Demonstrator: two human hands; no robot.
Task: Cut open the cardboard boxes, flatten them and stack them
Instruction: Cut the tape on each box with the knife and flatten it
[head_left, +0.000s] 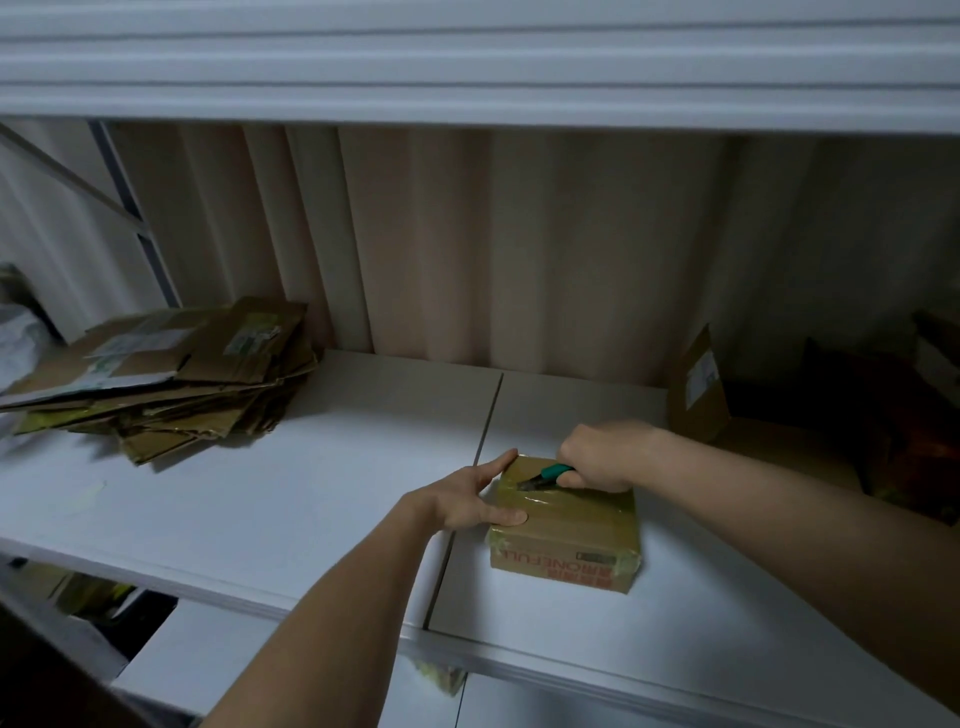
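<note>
Small taped box (566, 535) sat on white shelf (311, 467), near front edge. L hand (475, 501) pressed its left side, fingers straight. R hand (605, 454) gripped green knife (548, 475), blade on top tape. Flattened cardboard stack (171, 374) far left; open box (698, 389) at back right.

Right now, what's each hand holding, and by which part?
Right hand grips the green-handled cutter by its handle, blade end on the taped box top. Left hand holds nothing; straight fingers brace the box's left edge.
</note>
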